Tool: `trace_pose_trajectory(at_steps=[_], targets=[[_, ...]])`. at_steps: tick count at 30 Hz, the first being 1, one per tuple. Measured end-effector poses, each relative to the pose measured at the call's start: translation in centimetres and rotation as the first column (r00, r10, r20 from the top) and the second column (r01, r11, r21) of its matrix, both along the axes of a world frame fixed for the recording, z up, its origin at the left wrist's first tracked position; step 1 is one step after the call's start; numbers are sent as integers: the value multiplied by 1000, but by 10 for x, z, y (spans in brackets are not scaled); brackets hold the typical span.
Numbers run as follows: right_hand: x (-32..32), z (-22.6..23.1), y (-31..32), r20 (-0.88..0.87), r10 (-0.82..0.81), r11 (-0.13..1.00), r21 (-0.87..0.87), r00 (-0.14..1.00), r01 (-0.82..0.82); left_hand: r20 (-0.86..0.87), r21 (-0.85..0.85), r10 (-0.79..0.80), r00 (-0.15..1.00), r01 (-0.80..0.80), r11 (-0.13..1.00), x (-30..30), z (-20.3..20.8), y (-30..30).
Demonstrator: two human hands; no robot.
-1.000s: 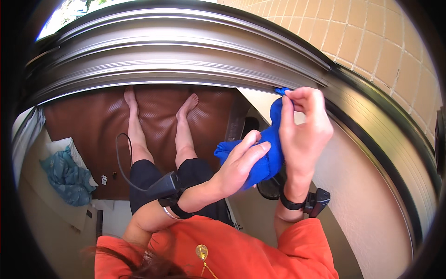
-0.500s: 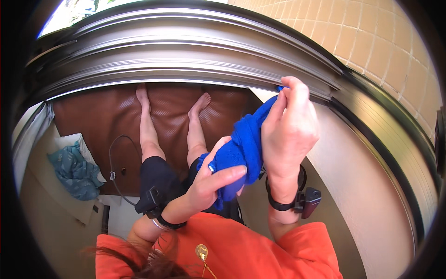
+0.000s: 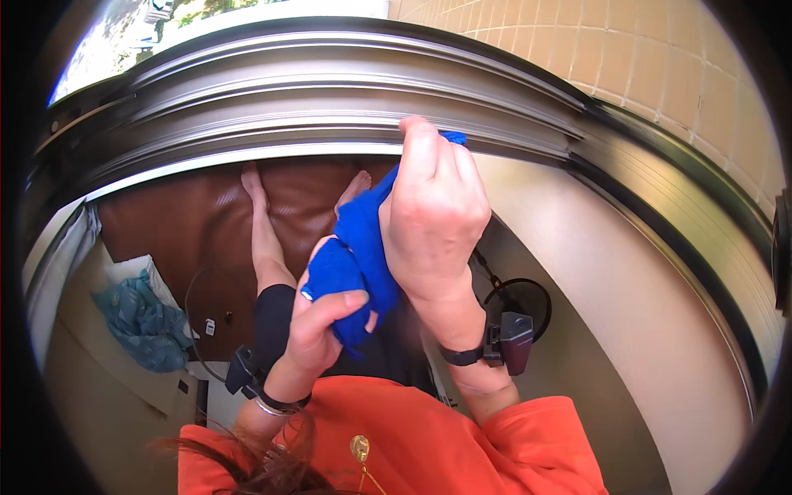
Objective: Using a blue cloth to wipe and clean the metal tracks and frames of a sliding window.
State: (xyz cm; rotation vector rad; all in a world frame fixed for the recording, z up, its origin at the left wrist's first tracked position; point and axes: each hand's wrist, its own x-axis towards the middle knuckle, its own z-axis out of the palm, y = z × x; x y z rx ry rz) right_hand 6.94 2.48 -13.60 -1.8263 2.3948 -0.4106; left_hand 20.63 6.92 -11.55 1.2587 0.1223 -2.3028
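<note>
A blue cloth (image 3: 363,239) hangs bunched and twisted between my two hands. My left hand (image 3: 320,320) grips its lower bundle, with the thumb pressed across the front. Higher and to the right, my right hand (image 3: 437,210) is closed around the upper end, its back toward me. A small blue tip of the cloth pokes out past the fingers there. These fingers are at the inner rail of the metal window frame (image 3: 305,103); whether the cloth touches the rail is hidden. Each wrist wears a black strap with a small dark device.
Brown cushioned surface (image 3: 181,198) lies below, with my bare feet on it. At left sits a crumpled teal cloth (image 3: 144,322) beside a cable. A dark round hoop (image 3: 548,309) is by my right forearm. Beige tiled wall (image 3: 569,41) stands beyond the window frame.
Both hands and the blue cloth have moved left. My right hand has shifted along the inner rail of the window frame and keeps its grip.
</note>
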Motion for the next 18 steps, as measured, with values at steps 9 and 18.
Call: trace_pose_trajectory(at_steps=[9, 18], targets=[[-34, 3, 24, 451, -259, 953, -22, 854, 301, -183, -102, -182, 966, 165, 981, -13, 21, 3], [0, 0, 8, -134, -74, 995, 59, 988, 83, -86, -61, -102, 991, 97, 993, 9, 9, -1]])
